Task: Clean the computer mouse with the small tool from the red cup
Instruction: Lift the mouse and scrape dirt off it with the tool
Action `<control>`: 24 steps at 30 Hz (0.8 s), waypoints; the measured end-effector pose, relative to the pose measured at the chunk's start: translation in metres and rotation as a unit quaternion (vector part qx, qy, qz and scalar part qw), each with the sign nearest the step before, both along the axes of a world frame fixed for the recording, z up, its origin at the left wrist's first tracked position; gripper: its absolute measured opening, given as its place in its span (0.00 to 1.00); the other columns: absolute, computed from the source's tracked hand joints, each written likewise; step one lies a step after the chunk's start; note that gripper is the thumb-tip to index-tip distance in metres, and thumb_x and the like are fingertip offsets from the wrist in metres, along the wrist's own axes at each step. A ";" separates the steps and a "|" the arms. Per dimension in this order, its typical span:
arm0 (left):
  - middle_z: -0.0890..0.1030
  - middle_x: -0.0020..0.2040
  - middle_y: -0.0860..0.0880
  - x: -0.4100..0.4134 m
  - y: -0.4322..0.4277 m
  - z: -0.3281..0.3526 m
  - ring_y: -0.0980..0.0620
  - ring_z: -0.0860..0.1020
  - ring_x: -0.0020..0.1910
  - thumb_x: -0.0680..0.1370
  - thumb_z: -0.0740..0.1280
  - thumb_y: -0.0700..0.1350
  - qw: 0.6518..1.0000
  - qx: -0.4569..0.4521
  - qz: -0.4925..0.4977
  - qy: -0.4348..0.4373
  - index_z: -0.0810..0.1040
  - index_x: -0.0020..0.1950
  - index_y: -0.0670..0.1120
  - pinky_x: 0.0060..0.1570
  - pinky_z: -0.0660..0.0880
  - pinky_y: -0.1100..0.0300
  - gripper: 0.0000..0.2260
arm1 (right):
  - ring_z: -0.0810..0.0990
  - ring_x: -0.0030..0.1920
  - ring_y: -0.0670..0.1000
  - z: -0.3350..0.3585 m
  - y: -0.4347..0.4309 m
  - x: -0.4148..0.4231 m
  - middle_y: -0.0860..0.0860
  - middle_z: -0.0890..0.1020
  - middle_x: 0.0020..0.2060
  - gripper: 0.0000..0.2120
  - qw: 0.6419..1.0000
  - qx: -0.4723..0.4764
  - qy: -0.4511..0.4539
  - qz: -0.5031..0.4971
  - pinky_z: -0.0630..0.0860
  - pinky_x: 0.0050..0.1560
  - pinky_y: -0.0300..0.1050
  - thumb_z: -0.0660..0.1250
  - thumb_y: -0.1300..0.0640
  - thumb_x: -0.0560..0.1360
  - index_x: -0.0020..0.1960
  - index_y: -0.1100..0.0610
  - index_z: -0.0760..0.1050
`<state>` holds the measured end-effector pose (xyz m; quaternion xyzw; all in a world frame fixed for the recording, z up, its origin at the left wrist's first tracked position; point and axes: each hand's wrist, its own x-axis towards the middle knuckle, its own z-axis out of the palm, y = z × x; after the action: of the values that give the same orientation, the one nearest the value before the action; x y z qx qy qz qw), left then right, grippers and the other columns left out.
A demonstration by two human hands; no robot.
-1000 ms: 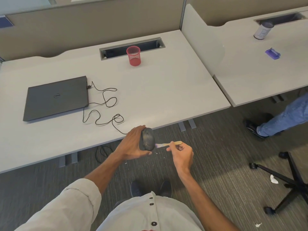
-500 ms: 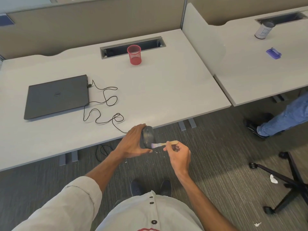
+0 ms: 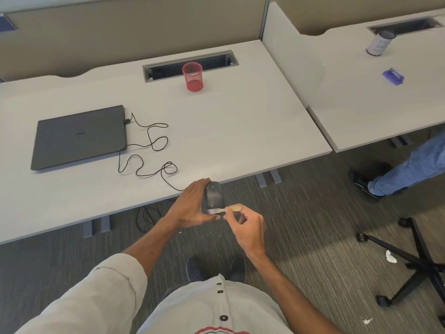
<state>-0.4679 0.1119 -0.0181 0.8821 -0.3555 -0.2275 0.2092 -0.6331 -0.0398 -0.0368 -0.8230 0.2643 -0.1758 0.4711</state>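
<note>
My left hand (image 3: 192, 203) grips a dark grey wired computer mouse (image 3: 213, 195), held on edge in the air just past the front edge of the white desk (image 3: 228, 131). My right hand (image 3: 248, 226) pinches a small brush with a pale wooden handle (image 3: 231, 209); its light bristles touch the lower end of the mouse. The mouse's black cable (image 3: 147, 150) runs in loops across the desk to a closed dark laptop (image 3: 79, 137). A red mesh cup (image 3: 192, 77) stands upright at the back of the desk, near the cable slot.
A second white desk (image 3: 361, 97) at the right holds a grey can (image 3: 379, 44) and a small purple box (image 3: 393, 77). Another person's leg and shoe (image 3: 395, 175) stand on the carpet at right. A black chair base (image 3: 419, 259) lies lower right. Small crumbs dot the carpet.
The brush tip has slid from the mouse's side down to its lower end, and my right hand has shifted slightly left and down. The left hand keeps holding the mouse in about the same place.
</note>
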 end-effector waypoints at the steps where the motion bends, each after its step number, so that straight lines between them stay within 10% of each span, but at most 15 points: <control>1: 0.68 0.82 0.47 0.000 0.000 0.000 0.47 0.69 0.80 0.71 0.80 0.69 1.000 -0.001 0.001 0.001 0.57 0.86 0.47 0.83 0.67 0.46 0.54 | 0.76 0.30 0.46 0.000 0.002 0.000 0.39 0.85 0.36 0.05 1.000 -0.015 0.006 -0.006 0.72 0.28 0.41 0.78 0.52 0.81 0.53 0.51 0.91; 11: 0.69 0.81 0.47 0.000 0.004 -0.002 0.48 0.70 0.79 0.71 0.80 0.71 1.000 -0.006 0.004 -0.010 0.57 0.86 0.47 0.82 0.68 0.46 0.56 | 0.73 0.29 0.40 -0.007 -0.023 -0.014 0.41 0.82 0.31 0.05 0.991 -0.043 0.050 -0.112 0.66 0.32 0.39 0.76 0.50 0.81 0.50 0.49 0.90; 19: 0.70 0.80 0.47 -0.001 0.001 0.000 0.48 0.71 0.77 0.71 0.81 0.69 1.000 -0.010 -0.008 -0.012 0.58 0.86 0.47 0.81 0.69 0.46 0.54 | 0.79 0.34 0.53 -0.008 -0.010 -0.005 0.41 0.87 0.36 0.06 0.998 0.062 -0.005 -0.014 0.76 0.29 0.51 0.75 0.50 0.83 0.51 0.48 0.90; 24: 0.70 0.80 0.47 0.000 0.000 0.002 0.47 0.71 0.78 0.71 0.81 0.67 1.000 -0.012 -0.007 -0.011 0.58 0.86 0.47 0.81 0.68 0.47 0.54 | 0.77 0.31 0.43 -0.013 -0.009 -0.005 0.43 0.87 0.35 0.14 0.997 0.034 -0.010 -0.063 0.67 0.30 0.34 0.70 0.41 0.81 0.50 0.48 0.90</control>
<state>-0.4676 0.1119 -0.0164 0.8798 -0.3662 -0.2149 0.2138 -0.6385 -0.0490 -0.0501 -0.7862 0.3168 -0.2044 0.4897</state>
